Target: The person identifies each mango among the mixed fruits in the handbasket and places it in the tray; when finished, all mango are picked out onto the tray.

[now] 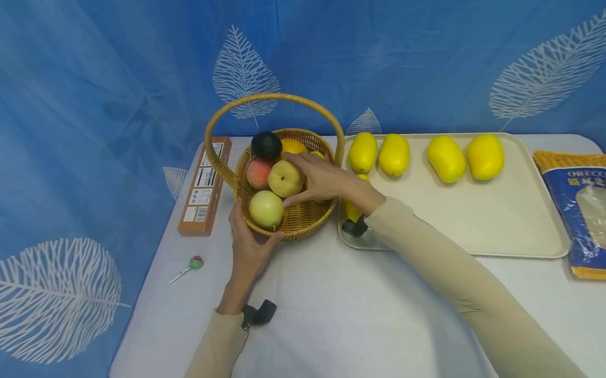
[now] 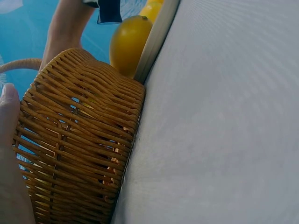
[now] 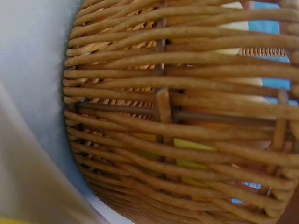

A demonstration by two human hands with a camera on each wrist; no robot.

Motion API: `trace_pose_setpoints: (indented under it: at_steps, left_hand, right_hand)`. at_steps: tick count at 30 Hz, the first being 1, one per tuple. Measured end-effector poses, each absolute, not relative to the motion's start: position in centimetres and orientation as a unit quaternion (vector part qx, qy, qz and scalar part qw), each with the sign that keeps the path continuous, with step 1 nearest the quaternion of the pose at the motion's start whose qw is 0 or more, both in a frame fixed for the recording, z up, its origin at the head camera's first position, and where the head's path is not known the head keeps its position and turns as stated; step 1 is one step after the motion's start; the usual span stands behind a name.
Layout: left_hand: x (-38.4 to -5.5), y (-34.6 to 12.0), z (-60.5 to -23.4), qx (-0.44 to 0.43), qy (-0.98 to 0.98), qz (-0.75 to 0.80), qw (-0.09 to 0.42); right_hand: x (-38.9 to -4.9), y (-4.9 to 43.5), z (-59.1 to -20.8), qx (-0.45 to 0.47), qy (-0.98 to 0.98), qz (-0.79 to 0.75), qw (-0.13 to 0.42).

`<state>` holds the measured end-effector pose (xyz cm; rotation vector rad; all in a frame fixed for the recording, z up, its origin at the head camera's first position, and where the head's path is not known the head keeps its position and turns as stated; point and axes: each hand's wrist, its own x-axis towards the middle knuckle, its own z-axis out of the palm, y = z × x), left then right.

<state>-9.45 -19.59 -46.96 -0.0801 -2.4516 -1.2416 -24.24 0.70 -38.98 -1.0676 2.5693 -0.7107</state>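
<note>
A wicker basket (image 1: 304,225) with a tall arched handle holds several fruits: a dark green avocado-like fruit (image 1: 266,145), a pinkish peach (image 1: 259,174), a pale green round fruit (image 1: 266,209), a yellow-orange fruit (image 1: 293,146) and a round tan-yellow fruit (image 1: 284,178) with a dark stem dimple. Reaching in from the right, my right hand (image 1: 323,179) grips the tan-yellow fruit between fingers and thumb. My left hand (image 1: 248,245) rests against the basket's front left, fingers and thumb spread along its outside. In the right wrist view, the woven wall (image 3: 187,116) hides that hand.
A cream tray (image 1: 467,221) with several yellow mangoes (image 1: 446,159) adjoins the basket on the right. Beyond it lies a blue and yellow pasta bag (image 1: 593,210). At left are a brown box (image 1: 197,207) and a lollipop (image 1: 194,263). A blue curtain hangs behind.
</note>
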Motion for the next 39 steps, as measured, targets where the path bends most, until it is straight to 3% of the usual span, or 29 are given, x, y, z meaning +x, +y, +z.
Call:
trace_pose_setpoints:
  at_steps: [14,27,39]
  left_hand:
    - [-9.43,-19.51,-46.92,-0.030,-0.875,-0.439,0.201]
    - [-9.29,-19.43,-46.98,-0.028,-0.877,-0.440,0.192]
    - [-9.20,-19.38,-46.90,-0.022,-0.880,-0.434,0.191]
  right_hand:
    - [-24.08,0.43,-38.81,-0.361,0.901,-0.190,0.146]
    - [-23.61,0.56,-38.96,-0.378,0.912,-0.126,0.101]
    - [-23.71,0.75,-38.70,-0.395,0.894,-0.159,0.137]
